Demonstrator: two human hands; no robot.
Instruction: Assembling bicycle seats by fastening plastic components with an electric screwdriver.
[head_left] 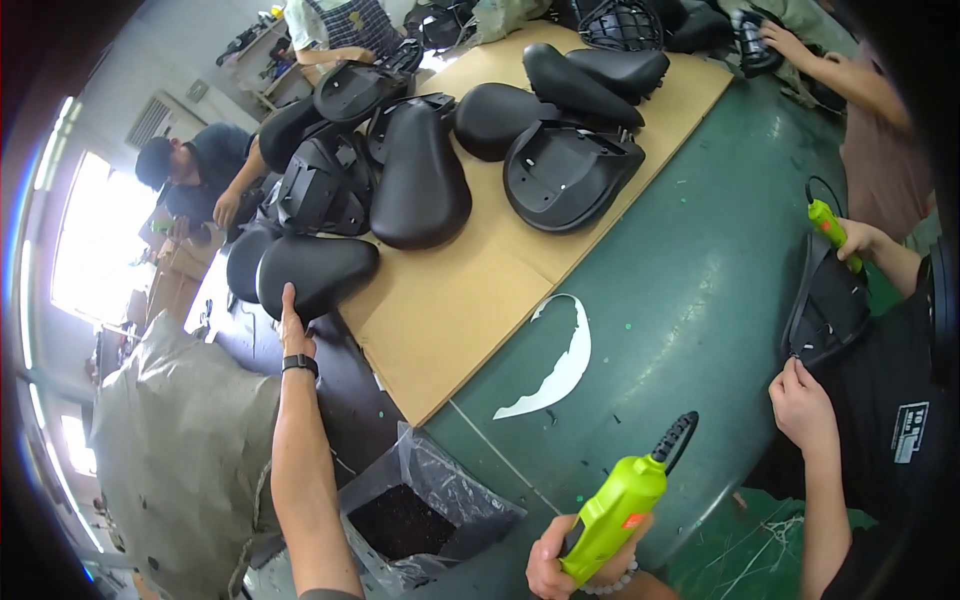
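The left hand (293, 325) reaches far left, fingers spread flat on a black seat (318, 272) at the cardboard's near-left edge, while the right hand (560, 565) grips a green power tool (615, 510); fetching step, next needs a firm grasp to pull it near.

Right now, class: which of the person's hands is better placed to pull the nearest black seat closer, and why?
Left. The left hand is stretched out and already rests on the edge of the nearest black seat. The right hand is low, far from the seats, and its grip is taken up by the lime-green power tool.
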